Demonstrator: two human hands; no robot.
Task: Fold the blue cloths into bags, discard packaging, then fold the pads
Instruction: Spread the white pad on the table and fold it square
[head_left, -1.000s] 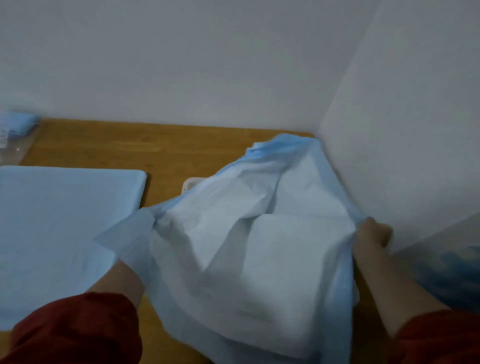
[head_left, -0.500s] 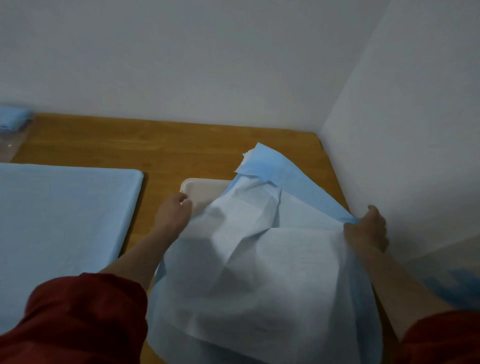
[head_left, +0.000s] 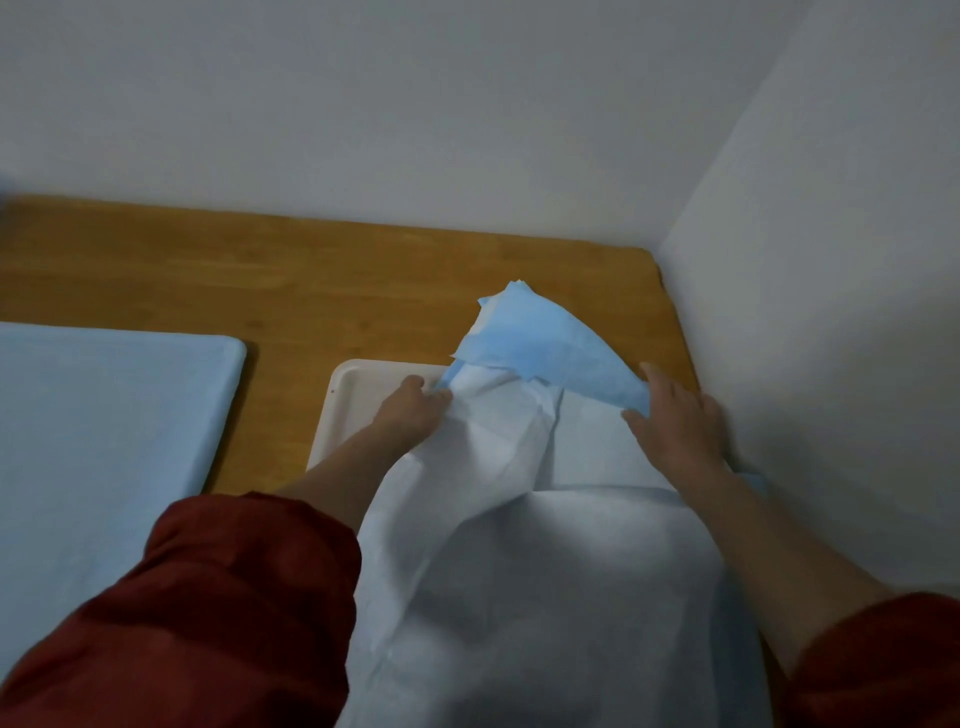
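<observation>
1. On my feed the left hand (head_left: 410, 413) has its fingers (head_left: 441, 397) curled onto the left edge of the pad (head_left: 519, 545). They pinch it where the white face meets the blue flap (head_left: 540, 343).
2. The right hand (head_left: 675, 423) has its fingers nearly straight and spread. It lies flat on the right end of that flap, with the thumb on the white face. Half a second ago this hand was a closed fist around the blue edge.
3. The flap is folded back toward me, and its tip points to the far right corner of the table (head_left: 260, 275). A second ago the whole pad was billowing up in the air. Now it sags down from both hands toward the near edge.
4. The pad lies over the right part of a white tray (head_left: 358, 395). The tray's far left corner shows bare beside the left hand, where a second ago it was almost covered.
5. A pale blue sheet (head_left: 104, 441) lies flat at the left edge, well apart from the pad and unchanged.
6. Red sleeves (head_left: 208, 613) cover both forearms near me.
7. The right hand is just beside the wall (head_left: 831, 312).
</observation>
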